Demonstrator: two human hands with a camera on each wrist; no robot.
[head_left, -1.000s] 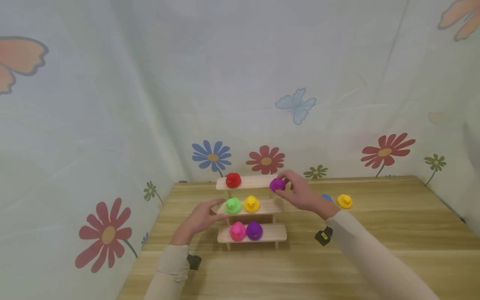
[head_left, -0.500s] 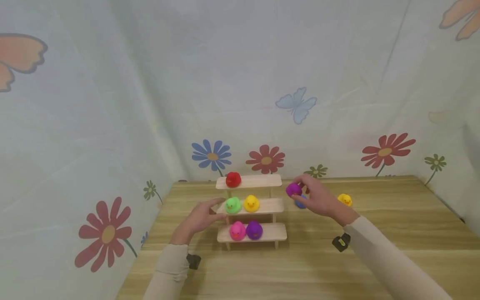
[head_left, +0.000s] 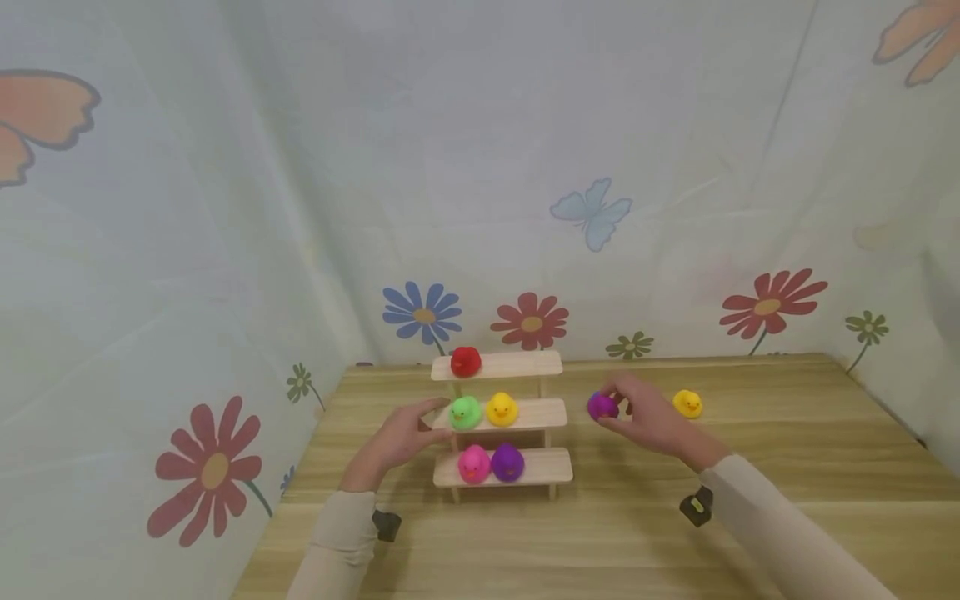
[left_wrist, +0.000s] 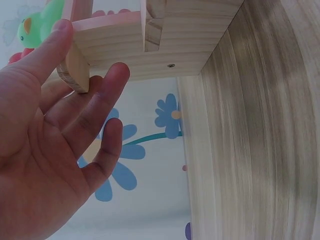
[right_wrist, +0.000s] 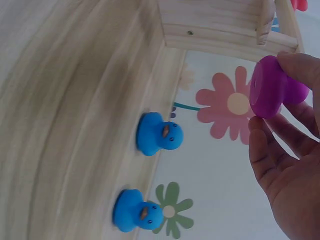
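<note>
In the head view, my right hand [head_left: 648, 417] pinches a magenta-purple rubber duck [head_left: 602, 407] to the right of a three-tier wooden display stand [head_left: 540, 363]. The duck [right_wrist: 270, 87] is up off the table in the right wrist view, between thumb and fingers. My left hand [head_left: 397, 433] grips the left end of the middle tier, thumb in front and fingers behind, close beside a green duck [head_left: 465, 412]. Next to that sits a yellow duck [head_left: 502, 409]. The top tier bears a red duck [head_left: 466, 362]; the bottom one bears a pink duck [head_left: 474, 463] and a purple duck [head_left: 507, 462].
Another yellow duck [head_left: 687, 404] sits on the wood-grain table [head_left: 787, 433], right of my right hand. Two blue ducks, one nearer [right_wrist: 157, 134] and one lower [right_wrist: 136, 210], stand there in the right wrist view. A flower-printed curtain [head_left: 675, 275] hangs behind.
My right hand has carried the magenta-purple duck away from the top tier's right end, rightward and lower, over a blue duck. The left hand has stayed at the middle tier.
</note>
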